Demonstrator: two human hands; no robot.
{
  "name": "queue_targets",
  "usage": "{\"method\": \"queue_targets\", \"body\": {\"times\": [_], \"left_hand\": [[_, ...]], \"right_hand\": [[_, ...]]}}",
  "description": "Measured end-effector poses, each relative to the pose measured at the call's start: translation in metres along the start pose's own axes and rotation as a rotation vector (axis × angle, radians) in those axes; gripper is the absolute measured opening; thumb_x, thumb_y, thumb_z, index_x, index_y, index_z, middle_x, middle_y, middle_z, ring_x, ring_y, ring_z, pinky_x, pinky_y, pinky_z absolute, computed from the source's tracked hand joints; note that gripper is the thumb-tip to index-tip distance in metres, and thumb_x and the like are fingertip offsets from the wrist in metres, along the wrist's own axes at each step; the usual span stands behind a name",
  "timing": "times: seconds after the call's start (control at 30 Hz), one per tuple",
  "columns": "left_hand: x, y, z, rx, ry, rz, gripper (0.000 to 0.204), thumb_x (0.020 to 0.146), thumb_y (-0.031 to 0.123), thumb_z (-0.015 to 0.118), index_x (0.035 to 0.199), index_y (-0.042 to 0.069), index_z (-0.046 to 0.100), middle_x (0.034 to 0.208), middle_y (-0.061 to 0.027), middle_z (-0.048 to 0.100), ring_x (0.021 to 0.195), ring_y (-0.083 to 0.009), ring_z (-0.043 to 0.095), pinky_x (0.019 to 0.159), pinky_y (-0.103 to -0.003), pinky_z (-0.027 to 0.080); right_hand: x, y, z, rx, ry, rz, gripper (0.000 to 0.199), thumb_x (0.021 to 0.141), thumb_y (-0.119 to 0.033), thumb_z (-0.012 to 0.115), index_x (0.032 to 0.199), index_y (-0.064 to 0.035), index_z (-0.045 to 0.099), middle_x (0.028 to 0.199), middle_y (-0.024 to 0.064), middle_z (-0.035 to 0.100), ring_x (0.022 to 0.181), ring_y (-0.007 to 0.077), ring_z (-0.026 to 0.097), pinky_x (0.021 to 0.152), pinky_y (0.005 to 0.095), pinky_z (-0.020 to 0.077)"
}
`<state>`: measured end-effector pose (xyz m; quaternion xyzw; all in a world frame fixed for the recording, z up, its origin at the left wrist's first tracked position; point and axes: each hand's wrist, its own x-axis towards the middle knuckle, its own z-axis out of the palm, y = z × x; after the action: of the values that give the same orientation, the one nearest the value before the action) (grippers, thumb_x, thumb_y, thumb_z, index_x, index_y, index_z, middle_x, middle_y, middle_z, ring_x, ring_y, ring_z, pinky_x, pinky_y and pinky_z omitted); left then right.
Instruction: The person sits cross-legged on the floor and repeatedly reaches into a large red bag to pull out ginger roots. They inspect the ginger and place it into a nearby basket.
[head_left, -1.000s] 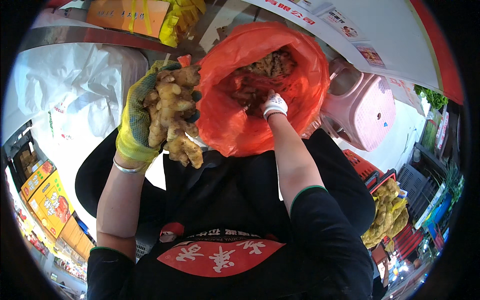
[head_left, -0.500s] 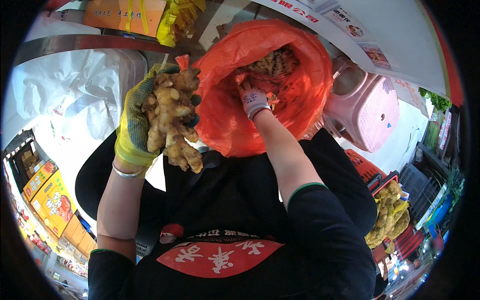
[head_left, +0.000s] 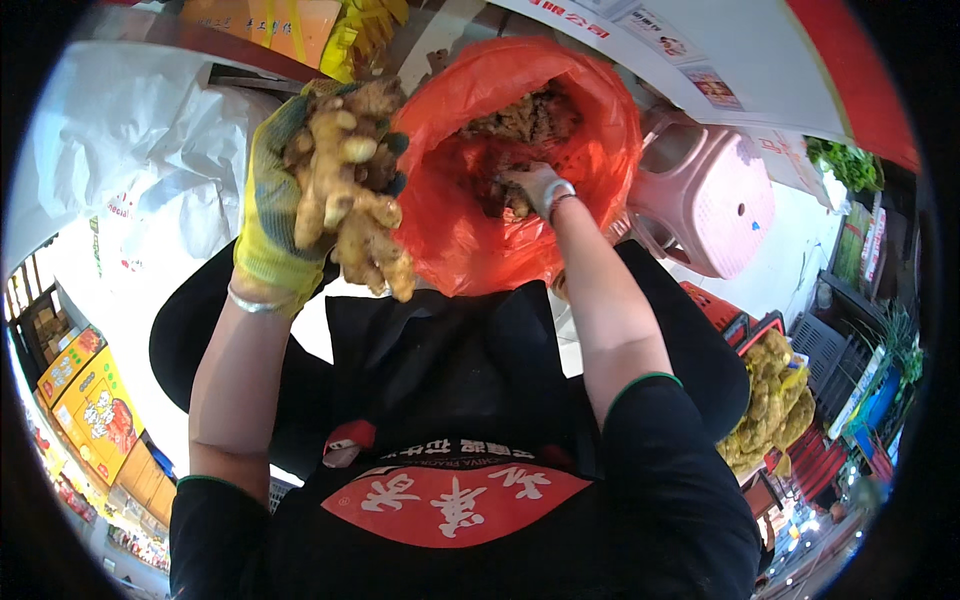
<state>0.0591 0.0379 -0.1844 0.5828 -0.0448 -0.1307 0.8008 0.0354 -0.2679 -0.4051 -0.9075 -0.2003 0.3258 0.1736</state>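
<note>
My left hand (head_left: 272,200), in a yellow glove with a dark coated palm, is closed around a large knobbly ginger root (head_left: 345,190) and holds it up to the left of an open red plastic bag (head_left: 470,85). Inside the bag lie more brown ginger roots (head_left: 530,115), partly in shadow. My right hand (head_left: 540,187), in a white glove, reaches down into the bag. Its fingers are curled over a piece of ginger (head_left: 515,203) near the middle, their tips partly hidden.
A pink plastic stool (head_left: 725,200) stands right of the bag. Beyond my right knee, yellow net bags of ginger (head_left: 768,400) sit by a red basket (head_left: 710,305). White plastic sheeting (head_left: 150,150) covers something on the left. An orange box (head_left: 265,25) lies at the far side.
My right hand has moved slightly right and nearer within the bag, and its fingers now curl over ginger there. My left hand with the ginger root has risen a little in the view.
</note>
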Motion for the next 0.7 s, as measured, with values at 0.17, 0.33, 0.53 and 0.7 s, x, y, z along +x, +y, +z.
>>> {"method": "queue_targets", "body": {"times": [0.17,0.33,0.53,0.7], "left_hand": [[0.006,0.025,0.034,-0.165,0.130,0.088,0.040,0.094,0.023,0.053,0.129,0.008,0.041,0.113,-0.0078,0.053,0.103,-0.0212,0.059,0.079,-0.037,0.059],[0.009,0.038,0.047,-0.804,-0.264,-0.307,0.044,0.093,0.039,0.048,0.119,0.003,0.051,0.115,-0.0119,0.060,0.094,-0.0265,0.062,0.079,-0.041,0.056],[-0.029,0.050,0.069,-0.620,-0.202,-0.305,0.044,0.096,0.033,0.042,0.122,-0.002,0.051,0.118,-0.0138,0.059,0.104,-0.0225,0.060,0.095,-0.035,0.048],[-0.045,0.057,0.080,-0.664,-0.188,-0.409,0.045,0.096,0.034,0.041,0.119,-0.002,0.053,0.117,-0.0143,0.060,0.104,-0.0235,0.060,0.096,-0.036,0.046]], "right_hand": [[-0.058,-0.052,-0.119,1.478,-0.018,0.025,0.030,0.089,-0.014,0.059,0.115,0.0005,0.058,0.092,0.0149,0.067,0.078,0.0201,0.065,0.069,0.0308,0.0549],[-0.140,-0.153,-0.228,1.143,0.059,-0.054,0.033,0.088,-0.033,0.060,0.096,-0.0019,0.067,0.080,0.0076,0.067,0.055,0.0113,0.057,0.045,0.0222,0.0422],[-0.201,-0.213,-0.230,1.210,0.072,0.052,0.043,0.075,-0.023,0.077,0.106,0.0024,0.060,0.072,0.0069,0.061,0.053,0.0140,0.058,0.046,0.0284,0.0493],[-0.207,-0.218,-0.210,1.050,0.134,0.061,0.036,0.077,-0.026,0.075,0.098,0.0010,0.062,0.068,0.0077,0.062,0.051,0.0129,0.056,0.044,0.0261,0.0454]]}}
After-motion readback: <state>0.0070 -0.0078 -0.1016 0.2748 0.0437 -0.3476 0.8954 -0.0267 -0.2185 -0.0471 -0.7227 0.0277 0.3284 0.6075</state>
